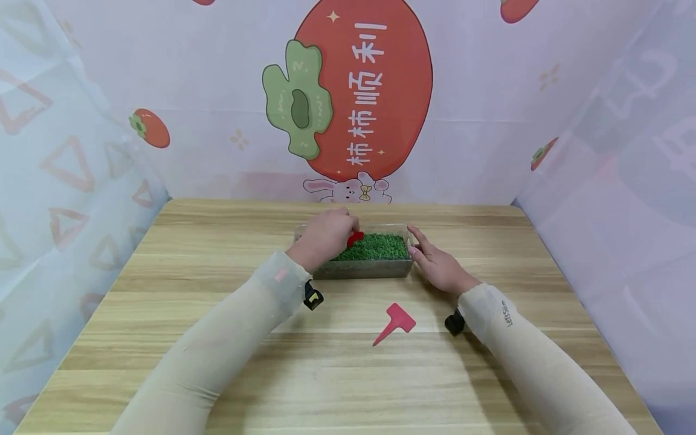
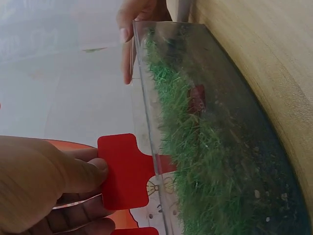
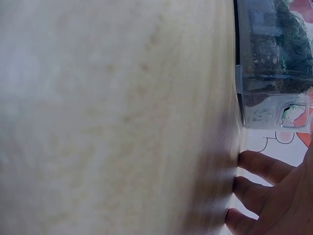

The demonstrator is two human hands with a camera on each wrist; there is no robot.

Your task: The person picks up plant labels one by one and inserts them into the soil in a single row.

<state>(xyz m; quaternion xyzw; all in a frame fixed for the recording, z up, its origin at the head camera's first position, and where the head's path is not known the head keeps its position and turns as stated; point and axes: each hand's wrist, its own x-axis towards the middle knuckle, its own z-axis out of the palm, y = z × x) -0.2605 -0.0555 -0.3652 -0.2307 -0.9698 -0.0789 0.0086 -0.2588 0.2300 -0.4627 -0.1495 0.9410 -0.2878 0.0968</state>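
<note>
Before a printed backdrop (image 1: 217, 72) stretched a wood-grained desk (image 1: 348, 380), with a clear trough (image 1: 364, 270) upright near its far edge, long side towards the person, a placing that seemed to leave both ends reachable. Green grass (image 1: 380, 248) lined it. At its right end the right hand (image 1: 439, 267) lay with fingers spread and extended, touching the trough, probably to stop it sliding. Over the grass the left hand (image 1: 326, 234) pinched a red T-shaped tag (image 2: 124, 171) by its broad head, likely to leave the stem free; that stem ran down behind the clear wall, its tip hidden. Nearer the person, a pink tag (image 1: 401, 318) lay flat, apart from the trough. Another red edge (image 2: 136, 231) showed below the left fingers, its support unclear.
</note>
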